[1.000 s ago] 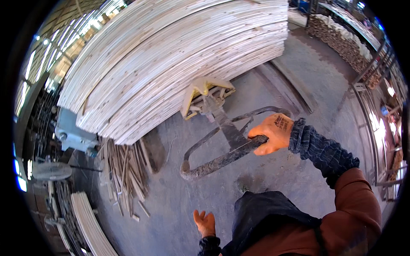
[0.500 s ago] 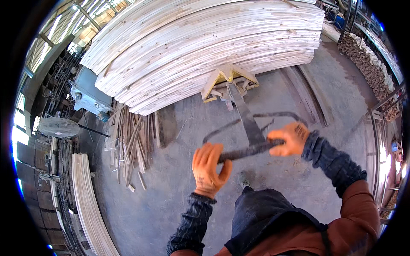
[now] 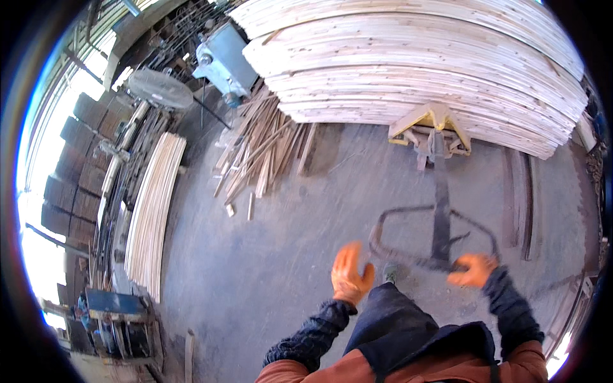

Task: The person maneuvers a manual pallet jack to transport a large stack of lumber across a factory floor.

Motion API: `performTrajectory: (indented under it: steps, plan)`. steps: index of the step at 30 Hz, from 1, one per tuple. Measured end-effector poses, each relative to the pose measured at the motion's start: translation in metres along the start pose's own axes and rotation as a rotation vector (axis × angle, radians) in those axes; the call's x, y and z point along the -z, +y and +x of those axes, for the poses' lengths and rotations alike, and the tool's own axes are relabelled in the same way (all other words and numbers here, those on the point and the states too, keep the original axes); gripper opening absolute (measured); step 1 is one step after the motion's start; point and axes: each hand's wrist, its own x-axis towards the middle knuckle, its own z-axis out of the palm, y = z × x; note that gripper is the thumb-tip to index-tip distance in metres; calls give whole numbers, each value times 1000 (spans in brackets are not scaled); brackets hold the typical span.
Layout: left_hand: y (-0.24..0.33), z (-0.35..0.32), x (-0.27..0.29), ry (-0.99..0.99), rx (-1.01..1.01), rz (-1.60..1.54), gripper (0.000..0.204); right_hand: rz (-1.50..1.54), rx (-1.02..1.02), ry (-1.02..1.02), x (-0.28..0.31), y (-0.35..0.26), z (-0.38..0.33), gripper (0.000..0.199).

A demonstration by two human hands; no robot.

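A pallet jack [image 3: 442, 210] stands before a tall stack of pale boards [image 3: 408, 76]; its yellow body is at the stack's lower edge. The dark loop handle leans back toward me. My right hand [image 3: 474, 270], in an orange glove, is closed around the near right part of that loop. Off to the left of the handle, my gloved left hand [image 3: 350, 276] is apart from it, holding nothing, with thumb and fingers spread. The forks are hidden by the stack.
Loose wood strips [image 3: 265, 150] lie piled on the floor left of the stack. Beyond them are a blue-grey machine [image 3: 228, 59] and a round fan [image 3: 159, 88]. A bundle of long boards [image 3: 153, 210] lies at the left. Dark beams [image 3: 520, 198] lie right of the jack.
My left hand has let go of the handle and moved away to its left. My right hand still holds the bar. The view has turned left, and the handle has tipped lower toward me.
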Motion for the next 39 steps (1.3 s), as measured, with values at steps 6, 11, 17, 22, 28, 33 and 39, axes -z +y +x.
performTrajectory:
  steps: [6, 11, 17, 22, 28, 33, 39]
  plan:
    - [-42, -60, -3, 43, 443, -110, 72, 90, 207, 268, 72, 1, -6, 62]
    - [-33, -87, -21, -142, 753, -325, 78, 52, -6, -128, -115, 54, 41, 76]
    - [-67, -103, 8, -100, 863, -363, 76, -42, 223, 39, -4, 11, 13, 66]
    - [-72, -104, 15, -49, 947, -381, 76, 226, 270, 187, 94, 26, 10, 67]
    - [-44, -96, -29, -191, 904, -509, 74, -10, 84, 54, -89, 36, 24, 73]
    - [-26, -56, -21, -127, 726, -542, 74, -12, 241, 16, -53, 48, 22, 72]
    - [-32, -42, 12, -14, 705, -532, 75, 75, 311, 307, 102, 20, -14, 62]
